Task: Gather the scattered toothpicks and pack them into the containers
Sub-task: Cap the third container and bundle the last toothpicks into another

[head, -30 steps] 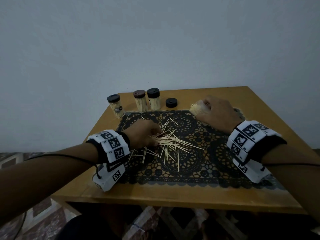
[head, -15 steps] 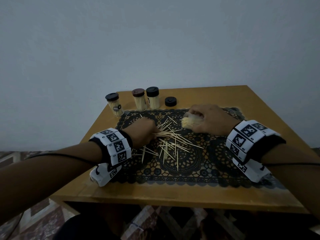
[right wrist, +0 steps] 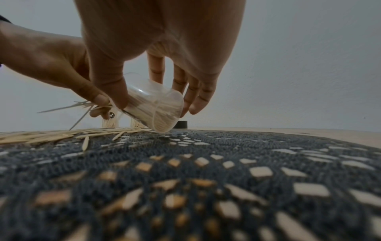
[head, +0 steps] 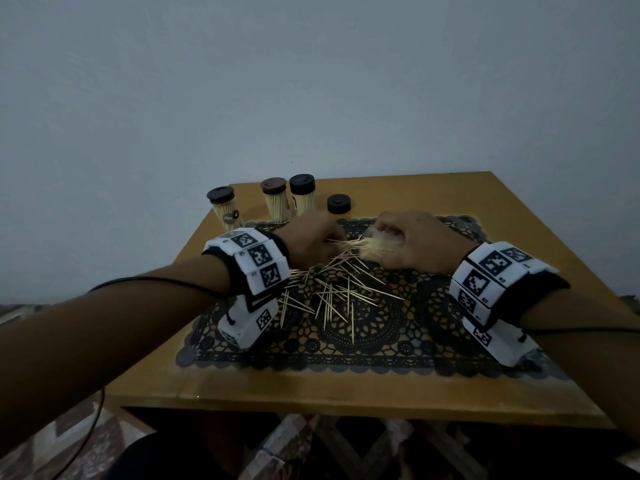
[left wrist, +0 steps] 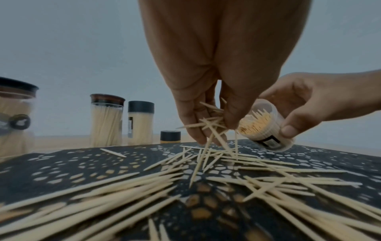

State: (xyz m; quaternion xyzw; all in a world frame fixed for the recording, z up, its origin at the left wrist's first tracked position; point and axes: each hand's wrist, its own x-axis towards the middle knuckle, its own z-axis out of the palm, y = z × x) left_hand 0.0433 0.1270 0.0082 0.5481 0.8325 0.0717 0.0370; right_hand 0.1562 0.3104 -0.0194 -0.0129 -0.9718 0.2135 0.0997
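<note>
— What do we have in our hands?

— Our right hand [head: 420,242] has thumb and fingers curled round a clear open container [left wrist: 261,126], tilted with its mouth toward our left. It is already packed with toothpicks standing on end. In the right wrist view its base hangs just above the black lace mat [head: 381,337].

— And the left?

— Our left hand [head: 311,242] pinches a small bundle of toothpicks [left wrist: 210,124] between thumb and fingertips, right at the container's mouth. The sticks cross each other untidily, some pointing down at the mat.

— Are they inside yet?

— We cannot tell; the bundle's ends sit at the rim, beside the packed ones.

— Where is the rest?

— A loose scatter of toothpicks [head: 336,292] lies on the mat below and between our wrists, with one stray [left wrist: 113,152] lying apart toward the back.

— And the other containers?

— Three capped containers [head: 277,202] full of toothpicks stand upright along the far edge of the wooden table [head: 467,199], two close together, one further left. A loose black cap [head: 338,204] sits just to their right, on the bare wood beyond the mat.
</note>
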